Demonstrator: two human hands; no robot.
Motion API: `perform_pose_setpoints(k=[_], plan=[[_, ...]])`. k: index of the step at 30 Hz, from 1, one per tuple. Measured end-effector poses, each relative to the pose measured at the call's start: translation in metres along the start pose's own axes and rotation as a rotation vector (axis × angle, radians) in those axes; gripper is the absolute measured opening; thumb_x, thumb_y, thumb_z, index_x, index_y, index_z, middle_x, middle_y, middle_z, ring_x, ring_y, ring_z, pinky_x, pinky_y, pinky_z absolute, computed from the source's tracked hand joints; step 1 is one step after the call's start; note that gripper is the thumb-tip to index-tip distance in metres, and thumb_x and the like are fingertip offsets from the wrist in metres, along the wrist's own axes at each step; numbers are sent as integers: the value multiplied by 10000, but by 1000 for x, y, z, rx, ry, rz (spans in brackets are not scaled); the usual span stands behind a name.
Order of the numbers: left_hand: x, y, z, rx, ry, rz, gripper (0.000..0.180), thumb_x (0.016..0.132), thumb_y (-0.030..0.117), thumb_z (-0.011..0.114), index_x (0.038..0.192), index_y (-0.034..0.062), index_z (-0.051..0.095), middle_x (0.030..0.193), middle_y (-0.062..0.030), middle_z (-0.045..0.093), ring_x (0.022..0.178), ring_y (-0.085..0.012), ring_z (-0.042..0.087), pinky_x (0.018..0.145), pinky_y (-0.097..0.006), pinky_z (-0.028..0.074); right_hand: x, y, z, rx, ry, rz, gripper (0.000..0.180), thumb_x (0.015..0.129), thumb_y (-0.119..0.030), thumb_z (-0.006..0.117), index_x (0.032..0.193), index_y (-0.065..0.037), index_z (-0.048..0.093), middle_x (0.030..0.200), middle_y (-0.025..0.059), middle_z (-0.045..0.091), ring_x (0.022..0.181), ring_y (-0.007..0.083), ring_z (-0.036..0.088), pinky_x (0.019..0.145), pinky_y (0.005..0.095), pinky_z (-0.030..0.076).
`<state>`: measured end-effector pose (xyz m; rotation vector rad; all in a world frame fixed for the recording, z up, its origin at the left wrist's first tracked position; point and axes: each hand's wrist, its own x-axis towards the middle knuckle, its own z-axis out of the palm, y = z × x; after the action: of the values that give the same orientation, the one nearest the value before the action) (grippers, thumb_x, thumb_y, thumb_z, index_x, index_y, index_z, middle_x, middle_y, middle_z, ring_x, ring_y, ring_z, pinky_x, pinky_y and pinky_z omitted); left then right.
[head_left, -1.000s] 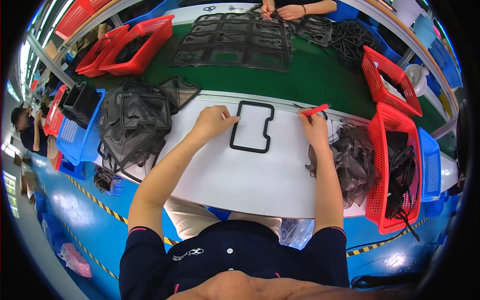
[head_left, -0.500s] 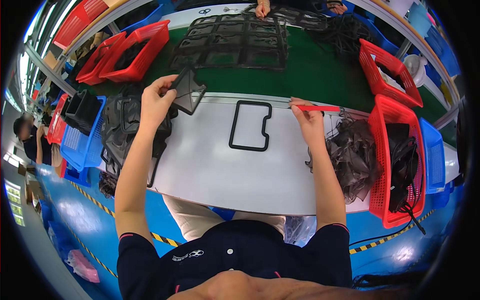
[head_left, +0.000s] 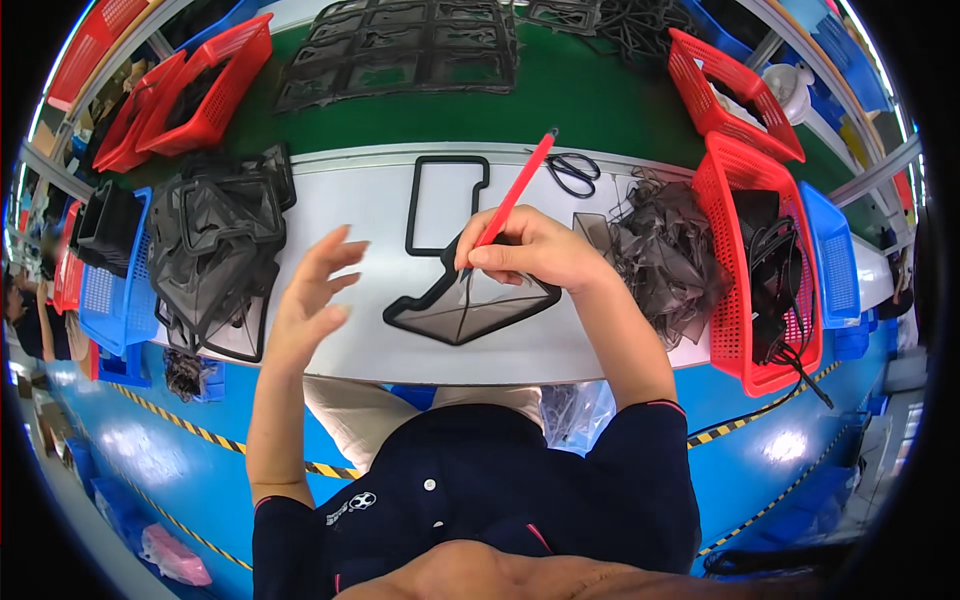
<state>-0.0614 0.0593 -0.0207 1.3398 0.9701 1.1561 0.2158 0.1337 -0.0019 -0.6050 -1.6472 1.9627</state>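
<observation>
My right hand (head_left: 530,255) grips a red pen-like knife (head_left: 512,196), its tip resting on a black rubber frame filled with grey film (head_left: 465,305) that lies on the white table (head_left: 350,200). My left hand (head_left: 310,300) hovers open just left of that frame, fingers spread, touching nothing. A trimmed black rubber frame (head_left: 445,205) with an empty middle lies farther back on the table.
A heap of untrimmed black frames (head_left: 215,255) sits at the left. Grey film scraps (head_left: 665,255) pile up at the right beside red baskets (head_left: 755,250). Black scissors (head_left: 572,170) lie near the back edge. Black sheets (head_left: 400,50) cover the green belt behind.
My left hand brought a film-filled frame from the left pile onto the table and let go of it. My right hand moved the red knife down onto it.
</observation>
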Motion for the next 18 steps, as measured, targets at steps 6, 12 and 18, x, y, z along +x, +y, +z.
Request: perform_pose_setpoints(k=[6, 12, 18], plan=[[6, -10, 57, -66, -65, -347, 538, 784, 43, 667, 1277, -20, 460, 813, -71, 640, 714, -128, 615, 696, -245, 488, 15, 17, 5, -275, 51, -104, 194, 869, -218, 619, 933, -36, 645, 897, 41, 619, 756, 86, 542, 648, 236, 433], [-11, -48, 61, -108, 182, -277, 352, 841, 51, 624, 1173, -24, 530, 779, -55, 634, 683, -98, 593, 631, -211, 473, -3, 43, 28, 99, 432, -181, 184, 896, -174, 584, 985, -23, 641, 951, 46, 625, 840, 115, 584, 650, 229, 469], [-17, -57, 59, 139, 313, -88, 255, 822, 30, 644, 1063, -43, 602, 860, -66, 637, 748, -98, 601, 628, -194, 483, 14, 90, 75, 343, 487, -180, 188, 917, -162, 554, 998, -13, 636, 937, 50, 624, 816, 108, 587, 699, 239, 488]])
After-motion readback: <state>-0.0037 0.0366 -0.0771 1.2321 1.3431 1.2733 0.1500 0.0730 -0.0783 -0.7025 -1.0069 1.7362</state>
